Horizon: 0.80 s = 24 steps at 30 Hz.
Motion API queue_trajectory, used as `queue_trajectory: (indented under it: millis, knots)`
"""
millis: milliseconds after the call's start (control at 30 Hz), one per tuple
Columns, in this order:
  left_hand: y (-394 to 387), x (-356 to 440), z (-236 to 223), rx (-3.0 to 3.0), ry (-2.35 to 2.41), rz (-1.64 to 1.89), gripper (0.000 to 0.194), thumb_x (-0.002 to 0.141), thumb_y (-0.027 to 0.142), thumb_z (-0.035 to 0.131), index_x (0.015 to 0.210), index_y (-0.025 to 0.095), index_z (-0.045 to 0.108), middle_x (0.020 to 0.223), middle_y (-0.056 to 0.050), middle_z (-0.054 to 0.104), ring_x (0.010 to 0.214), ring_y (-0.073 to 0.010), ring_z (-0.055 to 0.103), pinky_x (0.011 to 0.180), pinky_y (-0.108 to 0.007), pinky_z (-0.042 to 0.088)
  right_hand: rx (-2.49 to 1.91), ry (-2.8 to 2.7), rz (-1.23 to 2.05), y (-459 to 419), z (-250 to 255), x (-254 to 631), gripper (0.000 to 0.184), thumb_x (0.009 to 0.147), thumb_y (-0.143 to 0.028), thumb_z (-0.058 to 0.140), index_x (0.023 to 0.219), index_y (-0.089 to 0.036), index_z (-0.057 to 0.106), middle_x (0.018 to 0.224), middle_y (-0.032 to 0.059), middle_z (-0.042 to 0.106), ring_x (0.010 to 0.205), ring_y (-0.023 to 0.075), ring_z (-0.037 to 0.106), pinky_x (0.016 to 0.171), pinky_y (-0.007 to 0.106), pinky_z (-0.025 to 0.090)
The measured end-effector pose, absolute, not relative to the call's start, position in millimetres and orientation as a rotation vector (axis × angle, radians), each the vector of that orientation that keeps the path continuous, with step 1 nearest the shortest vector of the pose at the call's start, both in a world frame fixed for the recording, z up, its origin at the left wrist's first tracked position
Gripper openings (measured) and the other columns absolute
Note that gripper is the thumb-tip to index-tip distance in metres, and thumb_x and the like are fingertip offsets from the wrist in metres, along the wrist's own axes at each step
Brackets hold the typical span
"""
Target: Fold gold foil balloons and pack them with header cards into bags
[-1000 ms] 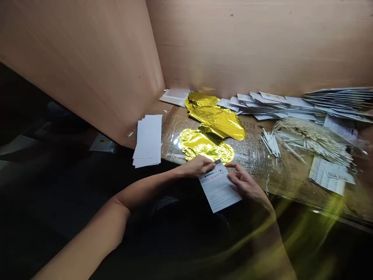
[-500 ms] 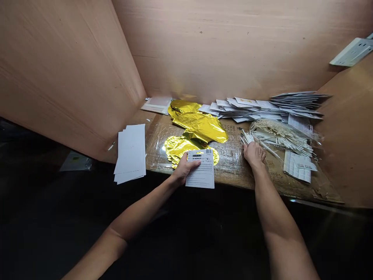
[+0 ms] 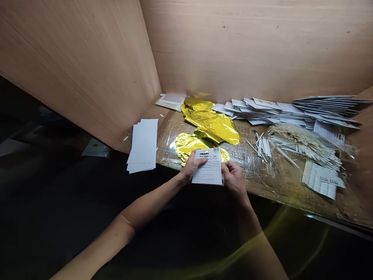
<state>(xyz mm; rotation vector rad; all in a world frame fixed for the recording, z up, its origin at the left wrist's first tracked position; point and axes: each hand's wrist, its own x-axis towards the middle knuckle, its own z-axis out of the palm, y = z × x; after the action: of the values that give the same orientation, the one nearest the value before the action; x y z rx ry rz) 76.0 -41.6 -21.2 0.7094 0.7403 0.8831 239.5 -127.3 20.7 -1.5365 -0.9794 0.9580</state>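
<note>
My left hand (image 3: 192, 167) is closed on a white printed card (image 3: 208, 171), thumb across its front. The card has a hang hole and a barcode at the top. At its right edge is my right hand (image 3: 234, 178), fingers pinched together; what they hold is hidden, though a thin pale edge shows beside the card. Behind the card lie shiny gold foil balloons (image 3: 215, 126), flat and overlapping. To the right of them, loose thin white sticks (image 3: 264, 147) are scattered on the cardboard (image 3: 253, 177).
A clear bag of white sticks (image 3: 303, 142) lies on the right, beside a folded printed sheet (image 3: 319, 184). Stacked white packets (image 3: 271, 111) line the back wall. Blank white cards (image 3: 142, 146) sit at the left edge, below a wooden side panel (image 3: 110, 70).
My right hand has left the white sticks and come to the card's right edge; the sticks now lie loose. My left hand still holds the card. The view has shifted left.
</note>
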Motion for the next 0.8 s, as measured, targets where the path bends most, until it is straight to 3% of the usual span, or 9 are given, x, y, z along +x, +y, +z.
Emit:
queue_trajectory:
  millis: [100,167,233,300,433,500,600,700,800]
  knots:
    - [-47,76,-21,0.745,0.732,0.881,0.064,0.072,0.033,0.092,0.12,0.019,0.052,0.11,-0.007,0.073,0.093,-0.0195,0.07,0.086,-0.034,0.057,-1.396,-0.74,1.081,-127,14,236,0.048,0.075,-0.055,0.09,0.076,-0.025,0.053,0.063,-0.0049,0.06,0.053,0.0136,0.051,0.05,0.025,0.043]
    - [-53,74,-20,0.776,0.718,0.896,0.067,0.071,0.032,0.093,0.121,0.018,0.051,0.108,-0.007,0.072,0.094,-0.0187,0.069,0.087,-0.033,0.056,-1.289,-0.623,1.25,-130,7,235,0.047,0.072,-0.056,0.092,0.084,-0.026,0.058,0.067,-0.0038,0.066,0.053,0.0162,0.057,0.052,0.029,0.049]
    - [-62,70,-20,0.834,0.707,0.902,0.07,0.072,0.031,0.092,0.125,0.019,0.049,0.107,-0.006,0.071,0.093,-0.018,0.068,0.087,-0.033,0.056,-1.247,-0.575,1.396,-137,-2,229,0.048,0.08,-0.067,0.081,0.098,-0.025,0.068,0.077,0.0027,0.075,0.063,0.0235,0.068,0.06,0.037,0.057]
    - [-70,63,-23,0.943,0.726,0.907,0.072,0.074,0.03,0.09,0.131,0.02,0.047,0.107,-0.005,0.069,0.091,-0.0173,0.068,0.085,-0.032,0.056,-1.28,-0.575,1.437,-147,-12,221,0.059,0.088,-0.076,0.065,0.113,-0.023,0.073,0.09,0.0092,0.08,0.079,0.0313,0.076,0.069,0.045,0.062]
    - [-72,38,-24,1.27,0.838,0.873,0.077,0.082,0.036,0.083,0.147,0.022,0.042,0.115,-0.007,0.069,0.089,-0.0167,0.066,0.08,-0.029,0.054,-1.488,-0.752,1.303,-163,-26,205,0.059,0.088,-0.066,0.074,0.128,-0.022,0.073,0.104,0.0102,0.083,0.096,0.0354,0.078,0.081,0.045,0.065]
    - [-56,15,-18,1.468,0.945,0.817,0.066,0.093,0.045,0.072,0.149,0.021,0.047,0.116,-0.009,0.07,0.09,-0.0184,0.067,0.081,-0.031,0.053,-1.508,-0.796,1.25,-168,-28,202,0.057,0.089,-0.062,0.076,0.129,-0.021,0.073,0.105,0.0105,0.083,0.096,0.0354,0.079,0.082,0.044,0.066]
    - [-7,-28,-4,1.77,1.449,0.805,0.043,0.105,0.047,0.053,0.13,0.015,0.065,0.117,-0.014,0.07,0.106,-0.0251,0.066,0.097,-0.039,0.05,-1.473,-0.735,1.274,-170,-24,202,0.056,0.089,-0.062,0.076,0.125,-0.019,0.074,0.103,0.0125,0.083,0.093,0.0362,0.08,0.079,0.045,0.067]
    - [44,-61,2,1.935,1.958,0.447,0.061,0.087,0.06,0.076,0.119,0.009,0.071,0.134,-0.025,0.062,0.134,-0.0406,0.052,0.114,-0.053,0.04,-1.463,-0.671,1.306,-168,-19,203,0.055,0.086,-0.062,0.079,0.12,-0.019,0.075,0.103,0.0133,0.083,0.091,0.0367,0.08,0.077,0.046,0.068]
    - [69,-73,-1,1.976,1.928,0.179,0.049,0.084,0.055,0.081,0.106,0.012,0.075,0.135,-0.023,0.064,0.136,-0.0409,0.052,0.114,-0.053,0.041,-1.438,-0.677,1.314,-166,-16,200,0.057,0.087,-0.062,0.079,0.125,-0.02,0.074,0.108,0.0127,0.083,0.093,0.0357,0.08,0.078,0.046,0.068]
